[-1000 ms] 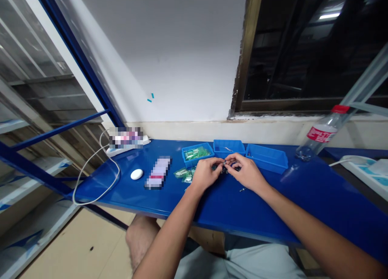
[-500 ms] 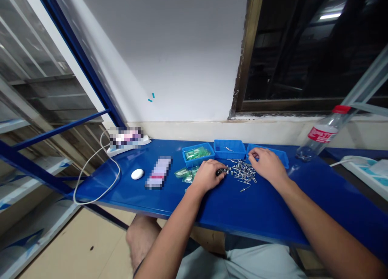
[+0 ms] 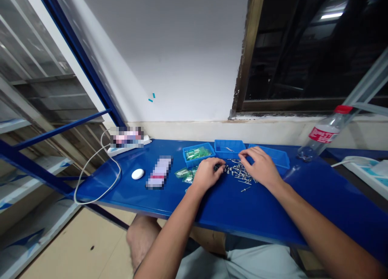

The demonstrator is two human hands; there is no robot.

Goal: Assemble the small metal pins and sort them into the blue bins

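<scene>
Blue paint covers the desk across the lower half of the frame, under a pale wall. At left, a white cable loops near a white oval object and a pixelated flat item. Towards the centre lie green packets, just in front of a blue tray with more packets inside.

Beside them, the left hand rests with its fingers curled narrowly over small dark parts; whether they grip one is unclear. These parts look hard and light, probably prone to rolling, so a pinch around the sides should suit.

Right of the dark parts, below the middle tray, spreads a pile of thin metal pins, with one loose pin nearer the front. They appear stiff, smooth and tangled; taking one by mid-shaft would likely keep it from slipping.

Over the pile's right side hangs the right hand, thumb and forefinger close together; I cannot tell if anything is between them. Beyond stand another blue tray and a red-capped bottle.
</scene>
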